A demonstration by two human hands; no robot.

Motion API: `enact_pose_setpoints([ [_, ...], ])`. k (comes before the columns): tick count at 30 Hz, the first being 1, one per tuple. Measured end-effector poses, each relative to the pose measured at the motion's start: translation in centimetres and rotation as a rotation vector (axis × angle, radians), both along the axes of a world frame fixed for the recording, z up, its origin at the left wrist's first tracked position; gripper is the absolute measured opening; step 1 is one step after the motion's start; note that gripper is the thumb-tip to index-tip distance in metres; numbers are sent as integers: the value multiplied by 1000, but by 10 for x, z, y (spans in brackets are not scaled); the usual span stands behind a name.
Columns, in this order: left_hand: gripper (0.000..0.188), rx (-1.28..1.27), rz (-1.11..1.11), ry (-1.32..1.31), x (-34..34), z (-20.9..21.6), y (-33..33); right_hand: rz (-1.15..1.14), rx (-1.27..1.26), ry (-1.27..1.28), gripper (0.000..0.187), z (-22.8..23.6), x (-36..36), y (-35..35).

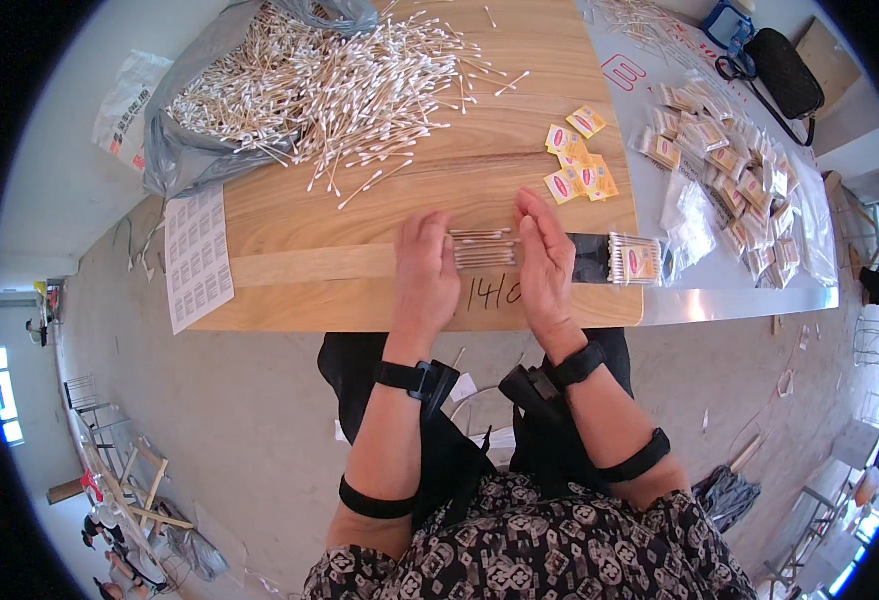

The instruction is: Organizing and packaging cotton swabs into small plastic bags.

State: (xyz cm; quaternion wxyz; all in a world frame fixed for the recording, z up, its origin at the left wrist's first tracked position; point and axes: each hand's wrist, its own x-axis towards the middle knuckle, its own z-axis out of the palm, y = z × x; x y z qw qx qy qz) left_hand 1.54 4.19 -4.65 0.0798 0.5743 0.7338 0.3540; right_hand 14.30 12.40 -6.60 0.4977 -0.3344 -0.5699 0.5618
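Observation:
A row of cotton swabs point(484, 252) lies side by side on the wooden table, between my two hands. My left hand point(426, 268) rests at their left ends, fingers together and slightly bent, not wrapped round them. On the opposite side, my right hand point(546, 258) stands on edge with fingers stretched out, its palm facing the swabs' right ends. The hands cover both tips of the swabs. Just right of my right hand, a filled clear packet of swabs point(634, 260) with a yellow card sits at the end of a dark flat strip point(589, 258).
A grey plastic bag point(184, 155) spills a large heap of loose swabs point(359, 95) at the far left. Yellow cards point(581, 165) lie beyond my right hand. Packed swab packets point(749, 185) are piled on the right-hand surface, near a black bag point(785, 75). A printed sheet point(197, 255) overhangs the table's left edge.

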Motion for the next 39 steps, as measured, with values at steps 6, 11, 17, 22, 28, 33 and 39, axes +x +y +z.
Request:
enact_pose_setpoints([
  [6, 38, 293, 249, -513, 28, -12, 4, -12, -167, 121, 33, 3, -6, -7],
  [11, 41, 391, 165, -761, 40, -20, 8, 24, -135, 114, 35, 1, -11, -7],
  [17, 51, 80, 42, 40, 18, -8, -7, 28, 122, -109, 24, 9, 7, 2],
  [22, 63, -187, 11, 208, 25, 4, -20, 36, 341, -410, 17, 16, 33, 1],
  [28, 73, -279, 32, 297, 32, 5, -23, 52, 505, -467, 15, 11, 36, -2],
  [33, 76, -287, 27, 326, 33, 5, -23, 64, 565, -516, 13, 12, 36, -2],
  [39, 75, -293, 25, 342, 33, 3, -23, 69, 586, -502, 12, 13, 35, -3],
])
